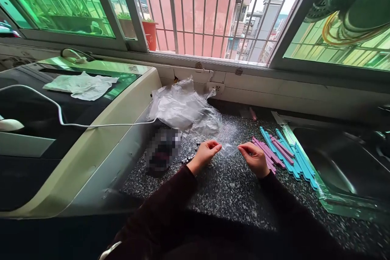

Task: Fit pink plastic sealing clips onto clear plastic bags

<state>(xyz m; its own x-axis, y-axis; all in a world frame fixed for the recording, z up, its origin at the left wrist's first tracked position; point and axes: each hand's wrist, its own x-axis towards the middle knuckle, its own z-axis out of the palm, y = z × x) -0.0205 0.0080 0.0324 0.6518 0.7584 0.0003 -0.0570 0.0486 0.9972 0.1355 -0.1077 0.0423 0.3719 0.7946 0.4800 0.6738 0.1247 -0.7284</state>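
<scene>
Over the speckled counter, a small clear plastic bag (229, 150) is stretched between my two hands. My left hand (207, 153) pinches its left edge between thumb and fingers. On the opposite edge, my right hand (253, 157) has the same kind of pinch. Just right of my right hand lie several pink strips (268, 152) and several blue strips (300, 162), long and thin, in a loose pile. Behind my left hand is a heap of clear plastic bags (189, 109). Small white and dark bits (189, 158) lie beside my left wrist.
A sink (317, 178) with a metal rim is at the right. To the left stands a bulky pale appliance (122, 109) with a cloth (83, 85) on top and a white cable (106, 124) across it. A blurred-out dark object (163, 150) sits beside it. Barred windows are behind.
</scene>
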